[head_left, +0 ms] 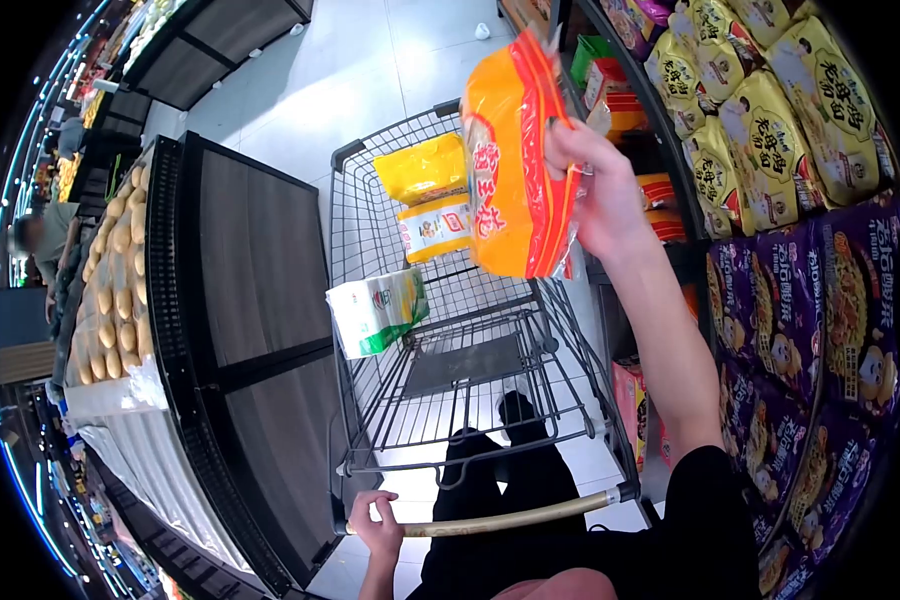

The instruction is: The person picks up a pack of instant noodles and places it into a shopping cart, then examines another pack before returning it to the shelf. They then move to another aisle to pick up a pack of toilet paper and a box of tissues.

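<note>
My right hand (595, 185) grips an orange food bag (515, 165) by its red-striped edge. The bag has red lettering and a clear window, and it is held up above the right side of the shopping cart (460, 365). My left hand (376, 522) is closed around the left end of the cart's pale handle (510, 515). Inside the cart are a yellow packet (422, 170) and a white-and-yellow packet (437, 228) near the far end. A white-and-green pack (375, 312) stands at the cart's left side.
Purple noodle packs (785, 300) and yellow packs (770, 140) fill the shelf close on the right. Along the left stand dark wooden display bins (260, 260), with wrapped oval goods (120, 280) beyond. A person (55, 240) is at far left.
</note>
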Action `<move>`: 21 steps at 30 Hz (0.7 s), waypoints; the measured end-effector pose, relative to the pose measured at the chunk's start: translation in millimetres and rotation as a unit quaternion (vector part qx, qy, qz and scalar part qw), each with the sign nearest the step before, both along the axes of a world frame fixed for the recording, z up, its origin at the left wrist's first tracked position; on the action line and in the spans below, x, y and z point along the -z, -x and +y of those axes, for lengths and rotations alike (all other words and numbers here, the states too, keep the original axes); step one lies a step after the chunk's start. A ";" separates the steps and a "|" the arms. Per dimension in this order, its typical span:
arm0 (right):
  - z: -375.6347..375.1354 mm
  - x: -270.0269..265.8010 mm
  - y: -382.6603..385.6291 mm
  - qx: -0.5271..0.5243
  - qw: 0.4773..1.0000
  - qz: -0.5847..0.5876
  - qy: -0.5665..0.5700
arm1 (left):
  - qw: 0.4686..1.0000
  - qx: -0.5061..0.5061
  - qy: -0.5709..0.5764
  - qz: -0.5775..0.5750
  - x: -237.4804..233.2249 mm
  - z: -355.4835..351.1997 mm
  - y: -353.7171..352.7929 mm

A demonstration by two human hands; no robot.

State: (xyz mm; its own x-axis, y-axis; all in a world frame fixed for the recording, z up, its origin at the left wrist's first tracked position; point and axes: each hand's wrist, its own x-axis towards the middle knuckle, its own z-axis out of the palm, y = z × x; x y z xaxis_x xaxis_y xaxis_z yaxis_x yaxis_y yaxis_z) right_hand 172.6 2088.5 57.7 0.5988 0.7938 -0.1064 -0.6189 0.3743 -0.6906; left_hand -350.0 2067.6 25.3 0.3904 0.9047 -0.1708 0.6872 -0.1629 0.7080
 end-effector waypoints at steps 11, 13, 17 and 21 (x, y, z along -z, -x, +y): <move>5.7 81.2 -96.0 0.156 0.987 -0.011 0.047 | 0.998 -0.008 -0.057 0.030 2.8 5.7 0.4; 6.4 116.4 -109.2 0.186 0.980 -0.001 0.073 | 0.997 0.001 -0.067 0.040 1.7 9.3 -0.4; -1.3 202.3 -139.4 0.255 0.957 0.047 0.130 | 0.998 -0.033 -0.055 0.024 6.0 11.0 3.9; -9.1 256.4 -169.2 0.304 0.943 0.054 0.124 | 0.995 -0.056 -0.064 0.046 8.8 14.8 2.9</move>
State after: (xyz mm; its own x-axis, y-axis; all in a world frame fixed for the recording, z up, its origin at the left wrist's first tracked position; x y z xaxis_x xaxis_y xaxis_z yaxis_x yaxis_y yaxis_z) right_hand 341.8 2079.4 -198.7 0.9104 0.2505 -0.3293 -0.4134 0.5174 -0.7493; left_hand -352.9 2082.4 16.5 0.2731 0.9584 -0.0826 0.7674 -0.1653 0.6194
